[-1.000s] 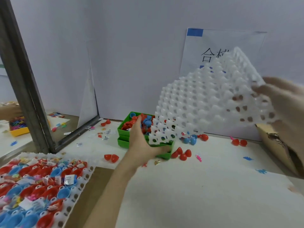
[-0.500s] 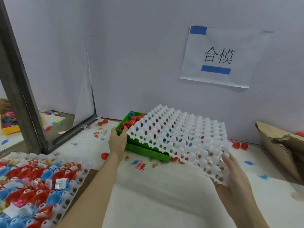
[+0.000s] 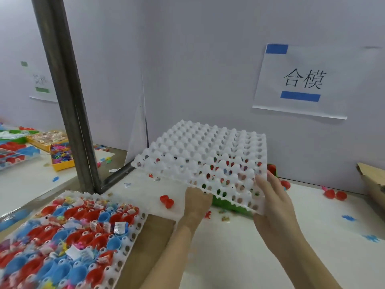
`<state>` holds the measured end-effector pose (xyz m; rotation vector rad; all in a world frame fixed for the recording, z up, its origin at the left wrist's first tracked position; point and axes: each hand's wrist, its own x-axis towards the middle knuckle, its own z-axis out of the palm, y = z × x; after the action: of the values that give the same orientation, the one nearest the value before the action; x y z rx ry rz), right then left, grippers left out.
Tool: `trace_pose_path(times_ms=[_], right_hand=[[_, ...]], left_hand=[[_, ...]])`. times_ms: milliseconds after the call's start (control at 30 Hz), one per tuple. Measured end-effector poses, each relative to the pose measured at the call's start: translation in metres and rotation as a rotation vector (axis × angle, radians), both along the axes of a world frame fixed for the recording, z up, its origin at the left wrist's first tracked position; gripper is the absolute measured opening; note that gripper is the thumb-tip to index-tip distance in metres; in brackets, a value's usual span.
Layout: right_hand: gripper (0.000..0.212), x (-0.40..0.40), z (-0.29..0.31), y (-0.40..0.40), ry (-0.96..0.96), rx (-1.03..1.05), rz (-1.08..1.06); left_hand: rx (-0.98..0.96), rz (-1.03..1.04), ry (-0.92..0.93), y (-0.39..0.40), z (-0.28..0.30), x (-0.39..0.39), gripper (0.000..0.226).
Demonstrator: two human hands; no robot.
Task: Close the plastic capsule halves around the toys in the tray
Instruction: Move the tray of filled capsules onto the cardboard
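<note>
A: Desk [image 3: 260, 257] first — white top, loose red capsule halves [image 3: 167, 201] and small toy bits lying scattered on it. At the near left, the filled tray [image 3: 133, 232] is sitting partly on a brown board, its cups holding red and blue capsule halves with toys and paper slips in them. That is the task's tray, as I read it.

B: And the white one in the air?

A: An empty tray [image 3: 208, 159], same moulded pattern, hovering tilted over the green bin [image 3: 227, 205] at the back. Both hands are holding it — the left hand [image 3: 196, 202] is gripping under the near edge, the right hand [image 3: 273, 203] is grasping the near right corner, fingers spread up its face.

B: So which step is in hand?

A: My guess — the empty tray is being shifted out of the way or positioned, before any closing begins. No capsule in the filled tray looks closed yet.

B: How to do it well?

A: Keep the grip on two edges so the thin plastic is not flexing, and hold it level when lowering. Watch the bin rim beneath: a catch there could be tipping capsule halves out. Also keep the swing away from the filled tray, since the toys are sitting loose in open cups and a knock would be spilling them.
</note>
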<state>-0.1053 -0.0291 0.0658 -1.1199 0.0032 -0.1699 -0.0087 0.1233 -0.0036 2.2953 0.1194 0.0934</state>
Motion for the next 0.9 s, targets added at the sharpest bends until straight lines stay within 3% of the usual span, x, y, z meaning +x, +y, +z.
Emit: trace_pose_path(times_ms=[33,100,200,333,500,533,567,667,767,833,900], right_hand=[[0.037,0.012,0.004,0.016,-0.005,-0.022,0.006],[0.04,0.04,0.014,0.049,0.04,-0.045,0.043],[0.044,0.078,0.022,0.096,0.056,-0.18,0.082],[0.055,0.12,0.012,0.138,0.127,-0.303,0.126],[0.061,0.147,-0.011,0.156,0.243,-0.194,0.189],[0.059,0.15,-0.017,0.155,0.253,-0.264,0.202],[0.054,0.15,-0.022,0.153,0.248,-0.472,0.207],[0.035,0.148,-0.036,0.144,0.055,-1.268,0.154],[0.026,0.138,-0.045,0.143,-0.071,-1.695,0.081],[0.01,0.123,-0.046,0.143,-0.107,-1.742,0.0],[0.01,0.101,-0.047,0.144,-0.138,-1.579,-0.099]], left_hand=[[-0.005,-0.015,-0.064,-0.001,0.001,-0.01,0.014],[-0.074,-0.009,-0.162,-0.002,-0.005,-0.028,0.037],[0.031,-0.062,-0.167,0.006,-0.01,-0.059,0.069],[0.242,-0.007,-0.074,0.03,-0.013,-0.086,0.071],[0.452,-0.027,-0.005,0.057,-0.01,-0.099,0.06],[0.455,-0.037,0.003,0.06,-0.01,-0.098,0.054],[0.452,-0.043,-0.002,0.062,-0.009,-0.098,0.048],[0.461,-0.043,-0.011,0.065,-0.003,-0.097,0.028],[0.491,-0.047,0.003,0.068,0.012,-0.089,0.021],[0.47,-0.039,-0.037,0.077,0.029,-0.084,0.02],[0.406,-0.016,-0.096,0.095,0.044,-0.085,0.025]])
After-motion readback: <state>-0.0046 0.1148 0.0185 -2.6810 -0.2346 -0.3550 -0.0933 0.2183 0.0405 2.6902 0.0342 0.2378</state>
